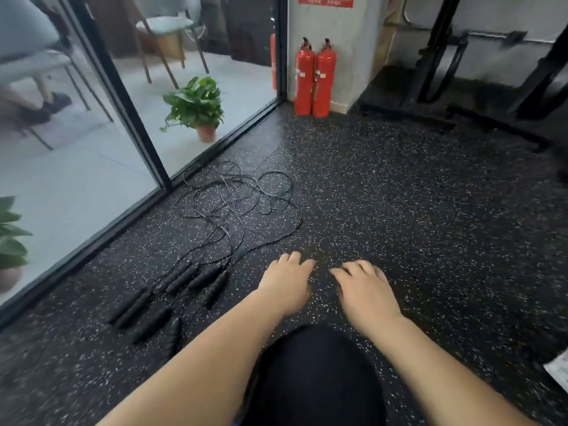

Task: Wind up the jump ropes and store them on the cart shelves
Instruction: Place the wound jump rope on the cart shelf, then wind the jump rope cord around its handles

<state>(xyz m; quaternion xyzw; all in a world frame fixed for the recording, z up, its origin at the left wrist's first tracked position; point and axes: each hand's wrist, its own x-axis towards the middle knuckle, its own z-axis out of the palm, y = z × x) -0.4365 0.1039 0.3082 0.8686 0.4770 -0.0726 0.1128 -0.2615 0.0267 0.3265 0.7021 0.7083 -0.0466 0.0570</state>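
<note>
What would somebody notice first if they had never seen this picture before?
Probably the two red fire extinguishers, the brightest things here, standing against the white pillar at the back. Next comes the tangle of black jump ropes on the speckled floor beside the glass wall, with their handles lying nearest the person. In front, the left hand and right hand reach forward, holding nothing.

We can't count the jump ropes: cords tangle far-left, and the near handles smear into blur. No telling if the left hand or right hand touches the floor. The plant at the left edge and red sign up top are cut off.
</note>
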